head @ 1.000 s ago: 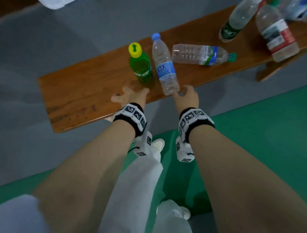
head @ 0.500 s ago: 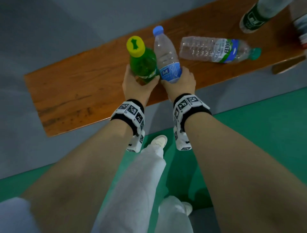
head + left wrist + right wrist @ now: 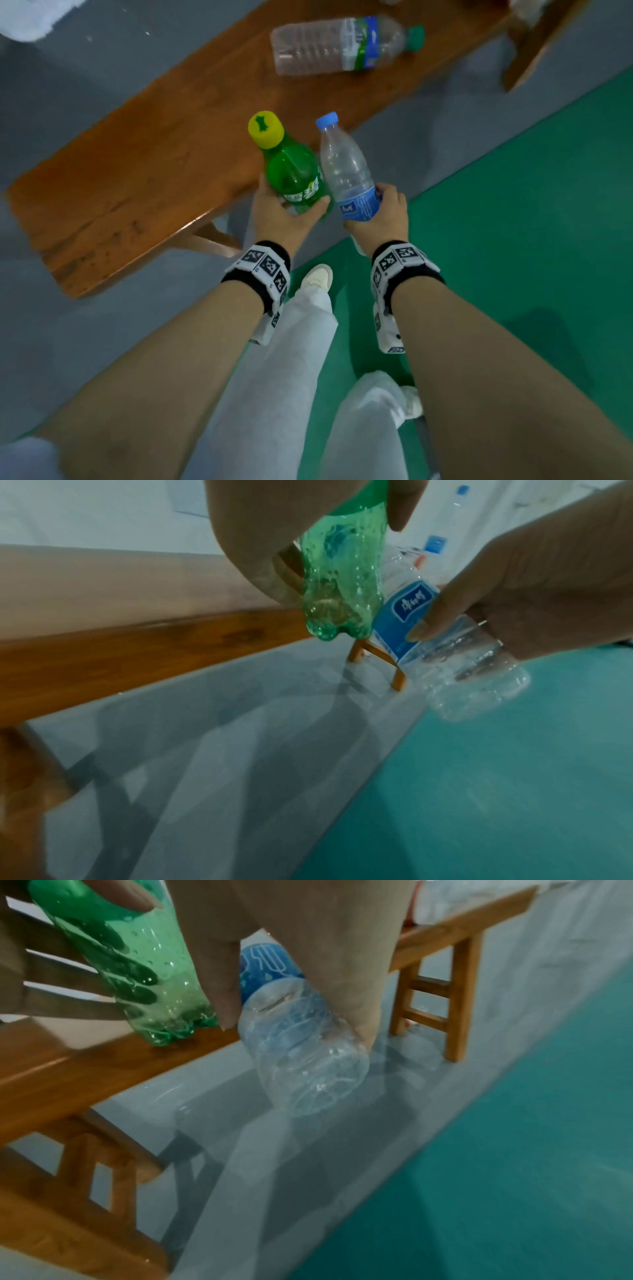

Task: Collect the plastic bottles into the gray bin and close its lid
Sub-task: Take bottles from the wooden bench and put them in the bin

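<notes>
Two hands clamp light, crushable bottles: left hand (image 3: pixel 281 216) on the green bottle (image 3: pixel 291 171), right hand (image 3: pixel 380 216) on the clear bottle (image 3: pixel 346 168) (grip mid-body, gently).

In my left grip (image 3: pixel 279 214), a green plastic bottle with a yellow cap (image 3: pixel 291 168), tilted; in my right grip (image 3: pixel 380 216), a clear plastic bottle with blue cap and label (image 3: pixel 346 168). A third clear, green-capped bottle (image 3: pixel 337 44) lies sideways on the wooden tabletop (image 3: pixel 137 164).
</notes>
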A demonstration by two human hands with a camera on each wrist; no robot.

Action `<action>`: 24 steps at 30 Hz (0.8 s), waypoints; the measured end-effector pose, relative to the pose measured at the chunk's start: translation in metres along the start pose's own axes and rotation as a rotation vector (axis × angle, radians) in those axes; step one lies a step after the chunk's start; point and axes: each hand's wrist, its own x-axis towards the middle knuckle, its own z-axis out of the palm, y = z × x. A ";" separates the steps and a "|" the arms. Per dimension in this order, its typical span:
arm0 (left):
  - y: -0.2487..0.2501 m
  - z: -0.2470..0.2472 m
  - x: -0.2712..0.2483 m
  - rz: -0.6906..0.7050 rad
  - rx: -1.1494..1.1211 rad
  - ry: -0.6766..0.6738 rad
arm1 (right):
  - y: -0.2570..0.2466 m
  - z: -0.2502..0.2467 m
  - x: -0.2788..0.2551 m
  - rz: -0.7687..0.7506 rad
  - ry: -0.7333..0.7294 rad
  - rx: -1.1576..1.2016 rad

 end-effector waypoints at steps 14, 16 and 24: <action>-0.105 0.224 -0.226 0.144 0.437 -0.617 | 0.320 -0.104 -0.172 0.498 0.318 0.309; -0.122 0.251 -0.256 0.151 0.512 -0.695 | 0.358 -0.109 -0.195 0.564 0.354 0.366; -0.180 0.365 -0.409 0.329 0.808 -1.031 | 0.517 -0.122 -0.296 0.935 0.592 0.514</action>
